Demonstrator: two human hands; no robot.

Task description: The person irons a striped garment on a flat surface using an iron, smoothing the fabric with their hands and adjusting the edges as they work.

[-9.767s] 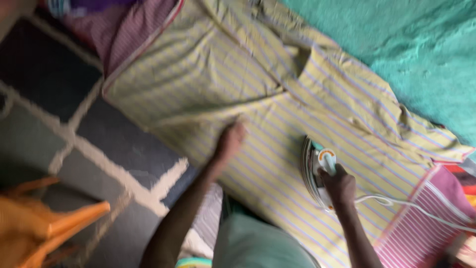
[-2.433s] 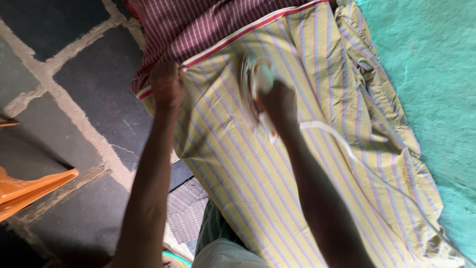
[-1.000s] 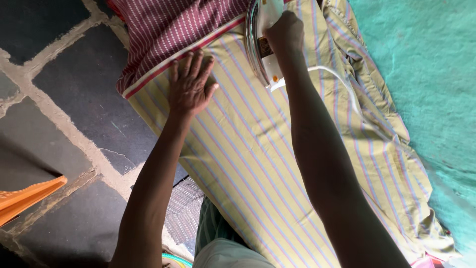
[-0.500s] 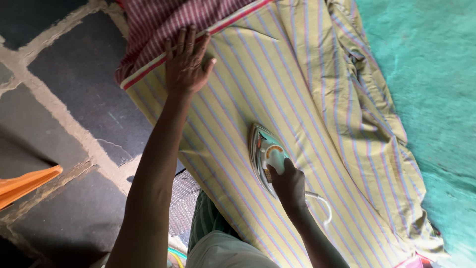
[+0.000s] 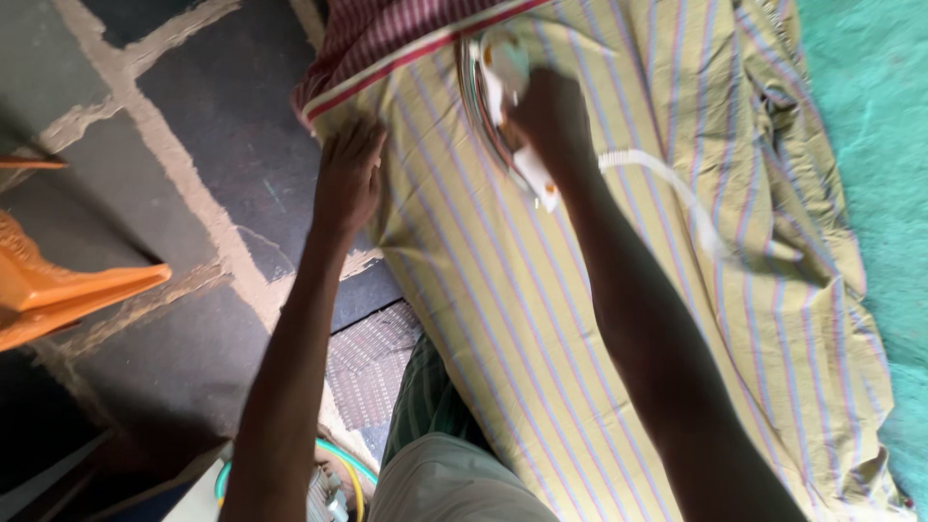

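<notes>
Since half a second ago, the iron (image 5: 495, 101) has slid from mid-cloth up to the far end of the yellow striped cloth (image 5: 580, 319), near the maroon striped fabric (image 5: 387, 29). Nearest, both forearms reach forward. At the cloth's left edge the left hand (image 5: 348, 179) presses flat, fingers extended. Farther on, the right hand (image 5: 551, 116) has its fingers wrapped around the iron's handle; a white cord (image 5: 667, 179) trails right toward the teal covering (image 5: 870, 116).
</notes>
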